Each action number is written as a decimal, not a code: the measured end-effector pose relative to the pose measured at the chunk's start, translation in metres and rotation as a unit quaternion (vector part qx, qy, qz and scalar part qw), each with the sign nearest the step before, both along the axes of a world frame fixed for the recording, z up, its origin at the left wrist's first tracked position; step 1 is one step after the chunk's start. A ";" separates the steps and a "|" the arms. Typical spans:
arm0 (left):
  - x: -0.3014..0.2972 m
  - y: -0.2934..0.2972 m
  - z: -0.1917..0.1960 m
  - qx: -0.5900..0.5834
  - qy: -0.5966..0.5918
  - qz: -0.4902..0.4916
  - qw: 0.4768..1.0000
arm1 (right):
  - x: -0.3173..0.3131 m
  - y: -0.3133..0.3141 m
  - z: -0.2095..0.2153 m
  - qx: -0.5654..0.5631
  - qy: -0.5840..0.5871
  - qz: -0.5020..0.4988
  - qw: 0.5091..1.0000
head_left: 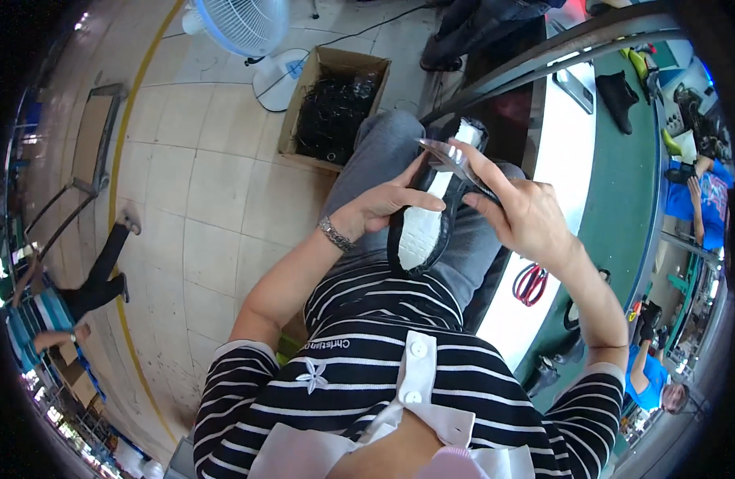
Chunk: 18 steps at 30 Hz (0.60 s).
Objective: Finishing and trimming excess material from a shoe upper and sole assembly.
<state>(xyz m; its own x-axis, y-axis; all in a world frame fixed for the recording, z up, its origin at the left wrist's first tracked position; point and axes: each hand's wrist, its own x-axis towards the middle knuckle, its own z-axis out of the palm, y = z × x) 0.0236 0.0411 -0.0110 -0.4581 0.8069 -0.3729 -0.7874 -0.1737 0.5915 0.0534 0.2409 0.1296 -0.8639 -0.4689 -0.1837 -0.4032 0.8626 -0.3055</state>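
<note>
A black shoe (420,238) lies bottom up across my lap, its toe end toward my belly. Its white underside faces me, with black edging folded around the rim. My left hand (390,203) is wrapped around the shoe's left side, the thumb pressing over the white bottom. In my right hand (528,209) is a shiny metal hand tool like pincers (453,160), gripped by its handles. The tool's head sits over the shoe's narrow middle, near the far end. Whether its jaws bite on the edging cannot be made out.
An open cardboard box (335,57) of black tangled scraps stands beyond my knee, near a blue-white fan (247,24). To my right runs a white ledge (535,239) with a red cord coil (530,285), beside a green bench (615,191) carrying shoes. Other people work at both sides.
</note>
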 end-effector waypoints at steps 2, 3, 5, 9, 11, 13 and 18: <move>0.006 0.000 -0.015 0.010 0.013 -0.005 1.000 | 0.008 -0.004 -0.012 0.010 -0.004 -0.003 1.000; 0.010 -0.001 -0.015 0.014 0.027 -0.011 0.999 | 0.014 -0.005 -0.022 0.013 -0.008 -0.006 1.000; 0.020 -0.004 -0.014 0.030 0.037 -0.011 0.999 | 0.019 -0.002 -0.032 0.101 -0.065 -0.026 0.992; 0.031 -0.009 -0.024 0.135 -0.051 0.112 0.983 | 0.007 -0.006 0.002 0.134 -0.180 -0.034 0.974; 0.036 -0.012 -0.030 0.204 -0.104 0.127 0.965 | 0.017 -0.005 0.008 0.098 -0.184 0.025 0.978; 0.040 -0.014 -0.031 0.211 -0.106 0.131 0.963 | 0.027 -0.021 0.008 0.165 -0.128 0.047 0.977; 0.042 -0.011 -0.017 0.172 -0.118 0.141 0.968 | 0.033 -0.031 -0.004 0.245 0.004 0.100 0.964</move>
